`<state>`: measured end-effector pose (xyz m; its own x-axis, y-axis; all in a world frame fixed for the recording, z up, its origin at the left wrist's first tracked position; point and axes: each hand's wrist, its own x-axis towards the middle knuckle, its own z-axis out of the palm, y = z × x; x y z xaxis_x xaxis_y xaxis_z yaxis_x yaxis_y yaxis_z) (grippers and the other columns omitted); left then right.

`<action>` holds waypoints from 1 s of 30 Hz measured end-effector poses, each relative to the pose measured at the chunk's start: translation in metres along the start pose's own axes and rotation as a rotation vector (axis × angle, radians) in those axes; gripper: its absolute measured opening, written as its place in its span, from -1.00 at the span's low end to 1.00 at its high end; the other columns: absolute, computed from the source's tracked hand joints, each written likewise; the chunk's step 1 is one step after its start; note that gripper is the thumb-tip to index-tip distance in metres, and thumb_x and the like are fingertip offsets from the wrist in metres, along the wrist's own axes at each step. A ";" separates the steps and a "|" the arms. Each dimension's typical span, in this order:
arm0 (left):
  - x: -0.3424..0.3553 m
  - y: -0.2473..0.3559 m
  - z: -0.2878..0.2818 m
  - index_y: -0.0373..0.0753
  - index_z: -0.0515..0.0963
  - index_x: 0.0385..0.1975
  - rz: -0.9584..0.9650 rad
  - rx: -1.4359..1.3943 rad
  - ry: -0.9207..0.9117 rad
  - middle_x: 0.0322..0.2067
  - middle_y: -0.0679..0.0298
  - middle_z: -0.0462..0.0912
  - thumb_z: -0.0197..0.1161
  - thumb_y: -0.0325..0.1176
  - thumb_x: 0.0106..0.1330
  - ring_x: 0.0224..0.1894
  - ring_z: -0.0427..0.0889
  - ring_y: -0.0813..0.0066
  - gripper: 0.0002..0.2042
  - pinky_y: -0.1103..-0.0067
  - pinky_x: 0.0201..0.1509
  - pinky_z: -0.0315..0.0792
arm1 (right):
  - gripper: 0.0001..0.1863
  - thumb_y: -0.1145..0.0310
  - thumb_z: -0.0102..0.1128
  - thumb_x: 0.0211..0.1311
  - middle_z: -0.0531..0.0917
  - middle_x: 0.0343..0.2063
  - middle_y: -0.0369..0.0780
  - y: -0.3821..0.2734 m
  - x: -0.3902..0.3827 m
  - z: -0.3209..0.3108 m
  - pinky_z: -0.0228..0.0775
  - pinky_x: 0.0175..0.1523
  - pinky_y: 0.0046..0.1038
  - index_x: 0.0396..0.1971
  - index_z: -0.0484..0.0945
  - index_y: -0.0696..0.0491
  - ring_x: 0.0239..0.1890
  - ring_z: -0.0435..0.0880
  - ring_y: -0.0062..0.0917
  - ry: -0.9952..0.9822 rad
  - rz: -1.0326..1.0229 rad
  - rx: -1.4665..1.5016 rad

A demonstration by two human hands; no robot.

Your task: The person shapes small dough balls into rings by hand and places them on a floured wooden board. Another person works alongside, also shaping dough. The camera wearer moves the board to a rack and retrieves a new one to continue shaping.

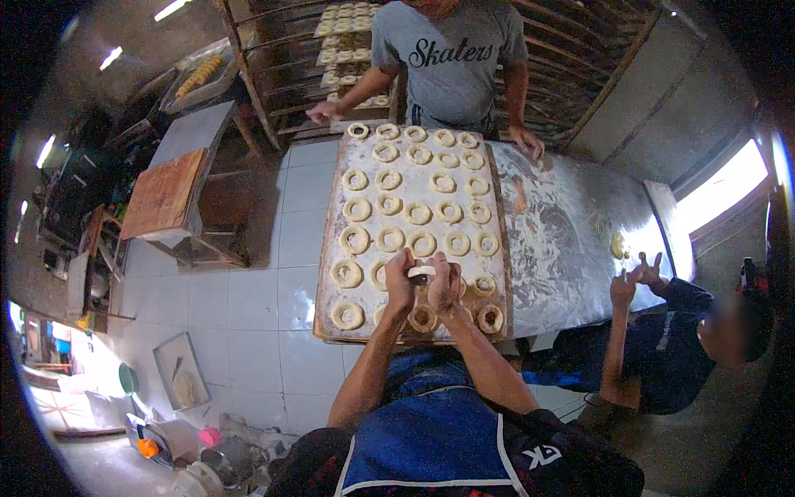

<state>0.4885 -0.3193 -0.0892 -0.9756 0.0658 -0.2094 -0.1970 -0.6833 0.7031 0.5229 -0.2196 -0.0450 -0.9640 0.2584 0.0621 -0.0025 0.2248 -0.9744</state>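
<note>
Both my hands are raised over the near part of a floured wooden board [416, 184]. Between the fingers of my left hand [400, 283] and my right hand [445, 287] is a pale dough ring [422, 270], gripped from either side. Rows of similar raw dough rings [354, 240] lie on the board around and beyond my hands. My wrists and forearms cover part of the nearest rows.
A flour-smeared metal table [563, 224] adjoins the board at right. Across from me stands a person in a grey shirt [454, 70], before racks of dough trays [348, 50]. Another person [662, 348] works at right. A wooden-topped stand [163, 195] is at left.
</note>
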 end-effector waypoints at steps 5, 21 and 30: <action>-0.010 0.022 -0.013 -0.18 0.30 -0.56 0.429 0.642 -0.017 -0.65 0.21 0.37 -0.09 -0.10 0.44 -0.63 0.39 0.27 -0.64 0.40 -0.55 0.24 | -0.45 0.08 -0.16 0.44 0.49 -0.65 -0.13 -0.003 -0.004 0.020 0.27 -0.29 -0.27 -0.59 0.45 0.24 -0.49 0.41 -0.44 -0.219 -0.053 -0.093; 0.004 0.103 -0.046 -0.30 0.39 -0.57 0.355 0.804 0.126 -0.62 0.19 0.48 -0.10 -0.09 0.44 -0.60 0.42 0.39 -0.57 0.41 -0.49 0.30 | -0.43 0.03 -0.04 0.38 0.30 -0.75 -0.36 -0.002 0.014 0.102 0.12 -0.47 -0.40 -0.66 0.39 0.23 -0.59 0.24 -0.63 -0.268 -0.025 -0.096; 0.122 0.141 -0.049 -0.32 0.35 -0.60 0.549 0.743 0.091 -0.66 0.27 0.47 -0.15 -0.10 0.46 -0.62 0.35 0.41 -0.55 0.42 -0.59 0.21 | -0.57 0.02 0.26 0.17 0.61 -0.54 -0.17 -0.038 0.140 0.117 0.45 -0.14 -0.33 -0.53 0.59 0.16 -0.41 0.57 -0.43 -0.431 -0.151 0.077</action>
<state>0.3461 -0.4433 -0.0488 -0.9453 -0.2082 0.2510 0.2478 0.0414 0.9679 0.3568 -0.3016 -0.0242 -0.9738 -0.1899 0.1253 -0.1559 0.1556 -0.9754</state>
